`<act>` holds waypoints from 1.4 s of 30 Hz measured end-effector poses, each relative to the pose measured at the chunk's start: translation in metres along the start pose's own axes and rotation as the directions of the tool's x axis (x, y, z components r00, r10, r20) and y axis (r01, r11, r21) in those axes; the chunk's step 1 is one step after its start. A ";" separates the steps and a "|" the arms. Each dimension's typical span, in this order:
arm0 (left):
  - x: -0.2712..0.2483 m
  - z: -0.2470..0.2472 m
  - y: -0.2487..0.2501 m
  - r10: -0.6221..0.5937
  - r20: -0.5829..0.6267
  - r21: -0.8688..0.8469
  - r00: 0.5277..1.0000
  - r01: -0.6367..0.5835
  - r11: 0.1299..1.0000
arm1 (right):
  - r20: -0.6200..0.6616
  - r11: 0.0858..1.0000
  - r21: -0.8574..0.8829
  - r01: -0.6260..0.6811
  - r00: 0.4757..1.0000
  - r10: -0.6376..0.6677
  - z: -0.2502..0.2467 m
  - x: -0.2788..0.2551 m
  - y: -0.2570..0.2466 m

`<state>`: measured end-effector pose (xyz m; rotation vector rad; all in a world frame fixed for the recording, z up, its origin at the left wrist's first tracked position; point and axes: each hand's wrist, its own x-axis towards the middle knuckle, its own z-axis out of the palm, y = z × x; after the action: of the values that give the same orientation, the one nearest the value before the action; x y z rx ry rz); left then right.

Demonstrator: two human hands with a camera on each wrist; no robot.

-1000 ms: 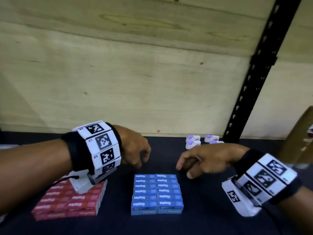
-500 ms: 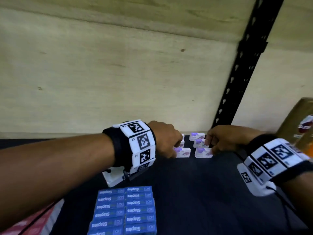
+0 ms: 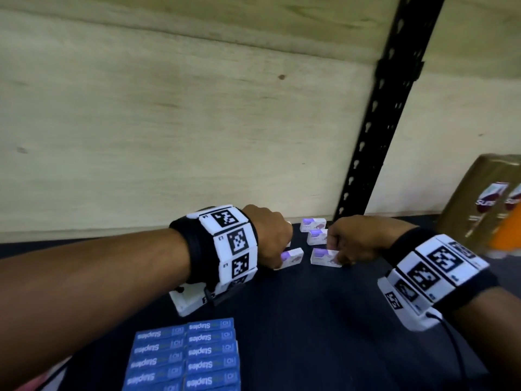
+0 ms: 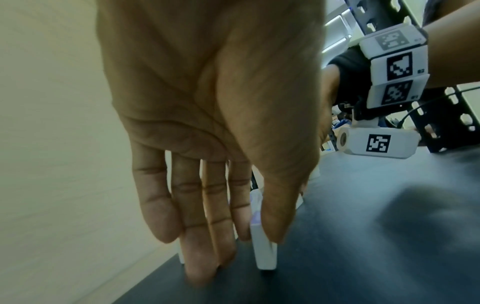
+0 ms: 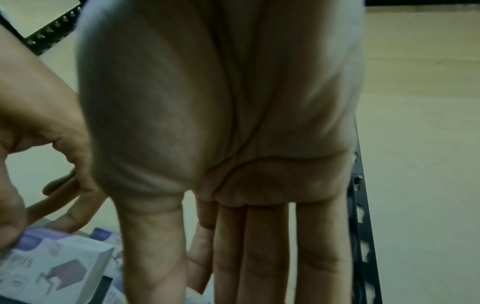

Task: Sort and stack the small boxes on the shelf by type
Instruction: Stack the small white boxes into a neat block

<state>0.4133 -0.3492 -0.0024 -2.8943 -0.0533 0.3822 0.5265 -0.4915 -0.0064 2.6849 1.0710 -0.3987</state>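
Note:
Several small white-and-purple boxes lie at the back of the dark shelf. My left hand pinches one white-and-purple box between thumb and forefinger; it stands tilted on its edge. My right hand grips the right end of a neighbouring white-and-purple box, fingers curled over it. Two more boxes lie just behind, untouched. In the right wrist view my palm hides the gripped box; the left hand's box shows at lower left. A stack of blue staples boxes sits near the front.
A plywood wall closes the back. A black perforated upright stands just behind the right hand. A brown carton stands at far right. A sliver of the red stack shows at the bottom left.
Both hands left the space above the blue stack and reached back and right to the white-and-purple boxes. Each has taken hold of one; the left one's box is now tipped up.

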 end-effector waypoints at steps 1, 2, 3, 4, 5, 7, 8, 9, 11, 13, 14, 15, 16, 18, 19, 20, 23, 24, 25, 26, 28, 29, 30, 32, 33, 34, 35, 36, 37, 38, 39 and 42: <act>-0.003 0.000 0.001 0.014 0.012 -0.031 1.000 -0.014 0.999 | 0.029 1.000 -0.007 0.010 1.000 -0.010 0.000 -0.004 -0.001; -0.006 0.000 0.002 0.029 0.026 -0.058 0.999 -0.027 0.998 | 0.055 1.000 -0.011 0.018 0.998 -0.017 0.000 -0.010 -0.002; -0.010 0.001 0.004 0.045 0.039 -0.083 0.998 -0.042 0.996 | 0.071 1.000 -0.011 0.027 0.997 -0.026 0.001 -0.016 -0.003; -0.014 0.001 0.007 0.064 0.049 -0.109 0.997 -0.058 0.992 | 0.083 0.999 -0.013 0.034 0.996 -0.033 0.001 -0.022 -0.005; -0.018 0.001 0.010 0.084 0.060 -0.130 0.995 -0.076 0.989 | 0.093 0.999 -0.013 0.039 0.995 -0.038 0.002 -0.027 -0.006; -0.027 0.002 0.018 0.122 0.070 -0.165 0.990 -0.109 0.980 | 0.112 0.999 -0.008 0.043 0.993 -0.042 0.004 -0.041 -0.008; -0.030 0.002 0.021 0.138 0.070 -0.183 0.988 -0.123 0.975 | 0.120 0.999 -0.002 0.047 0.992 -0.047 0.005 -0.047 -0.009; -0.034 0.002 0.024 0.149 0.074 -0.204 0.986 -0.131 0.970 | 0.130 0.999 0.003 0.054 0.990 -0.054 0.007 -0.054 -0.009; -0.041 0.002 0.029 0.162 0.085 -0.238 0.983 -0.138 0.961 | 0.147 0.998 0.007 0.070 0.987 -0.071 0.010 -0.065 -0.011; -0.046 0.003 0.034 0.173 0.088 -0.250 0.981 -0.147 0.957 | 0.158 0.997 0.014 0.078 0.984 -0.080 0.013 -0.075 -0.012; -0.049 0.003 0.037 0.179 0.089 -0.252 0.980 -0.151 0.956 | 0.160 0.997 0.020 0.079 0.984 -0.081 0.015 -0.079 -0.011; -0.051 0.003 0.039 0.182 0.090 -0.253 0.979 -0.154 0.955 | 0.160 0.997 0.026 0.078 0.984 -0.082 0.016 -0.083 -0.011; -0.053 0.003 0.042 0.185 0.092 -0.254 0.978 -0.157 0.954 | 0.163 0.996 0.035 0.076 0.983 -0.081 0.018 -0.087 -0.011; -0.058 0.004 0.046 0.190 0.098 -0.256 0.977 -0.160 0.953 | 0.171 0.995 0.064 0.071 0.982 -0.081 0.021 -0.095 -0.009; -0.060 0.004 0.048 0.194 0.101 -0.257 0.976 -0.163 0.953 | 0.177 0.995 0.078 0.067 0.981 -0.080 0.023 -0.099 -0.008; -0.062 0.004 0.050 0.197 0.103 -0.257 0.975 -0.166 0.952 | 0.182 0.994 0.089 0.064 0.980 -0.079 0.024 -0.102 -0.008; -0.068 0.003 0.052 0.211 0.105 -0.262 0.972 -0.178 0.949 | 0.188 0.992 0.113 0.055 0.979 -0.076 0.027 -0.108 -0.007; -0.071 0.003 0.054 0.220 0.105 -0.267 0.970 -0.185 0.946 | 0.192 0.991 0.124 0.055 0.978 -0.078 0.029 -0.112 -0.006; -0.072 0.003 0.054 0.229 0.107 -0.270 0.968 -0.193 0.943 | 0.200 0.989 0.138 0.058 0.976 -0.085 0.030 -0.114 -0.006; -0.074 0.003 0.055 0.238 0.107 -0.266 0.965 -0.202 0.942 | 0.207 0.986 0.154 0.061 0.974 -0.092 0.030 -0.116 -0.004; -0.078 0.002 0.058 0.247 0.102 -0.252 0.964 -0.215 0.944 | 0.215 0.980 0.188 0.059 0.971 -0.100 0.031 -0.122 -0.004; -0.079 0.002 0.059 0.247 0.098 -0.243 0.964 -0.217 0.945 | 0.212 0.978 0.198 0.062 0.972 -0.105 0.031 -0.125 -0.004; -0.080 0.002 0.060 0.246 0.095 -0.236 0.965 -0.218 0.947 | 0.206 0.977 0.202 0.068 0.972 -0.110 0.031 -0.127 -0.004; -0.080 0.002 0.063 0.249 0.095 -0.225 0.964 -0.223 0.949 | 0.196 0.977 0.199 0.073 0.974 -0.113 0.031 -0.130 -0.005; -0.080 0.002 0.063 0.250 0.094 -0.224 0.964 -0.224 0.948 | 0.193 0.978 0.196 0.073 0.975 -0.111 0.032 -0.131 -0.006; -0.080 0.002 0.064 0.251 0.096 -0.228 0.963 -0.224 0.948 | 0.191 0.978 0.195 0.074 0.975 -0.111 0.032 -0.131 -0.006; -0.079 0.001 0.064 0.252 0.099 -0.232 0.963 -0.224 0.947 | 0.188 0.978 0.196 0.076 0.976 -0.113 0.033 -0.131 -0.006; -0.079 0.001 0.064 0.253 0.103 -0.231 0.962 -0.224 0.947 | 0.184 0.977 0.199 0.077 0.976 -0.115 0.034 -0.131 -0.005; -0.078 0.000 0.064 0.254 0.104 -0.229 0.962 -0.226 0.947 | 0.184 0.977 0.199 0.075 0.976 -0.112 0.034 -0.131 -0.005; -0.077 0.000 0.064 0.254 0.102 -0.225 0.962 -0.226 0.948 | 0.187 0.978 0.198 0.072 0.976 -0.110 0.034 -0.131 -0.005; -0.077 -0.001 0.064 0.254 0.101 -0.222 0.962 -0.227 0.948 | 0.189 0.978 0.197 0.069 0.976 -0.107 0.033 -0.132 -0.005; -0.076 -0.001 0.065 0.254 0.097 -0.216 0.962 -0.229 0.949 | 0.178 0.977 0.202 0.075 0.978 -0.112 0.033 -0.133 -0.004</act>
<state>0.3408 -0.4178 0.0032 -3.0825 0.2619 0.6348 0.4253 -0.5830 0.0059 2.6985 1.1582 -0.7977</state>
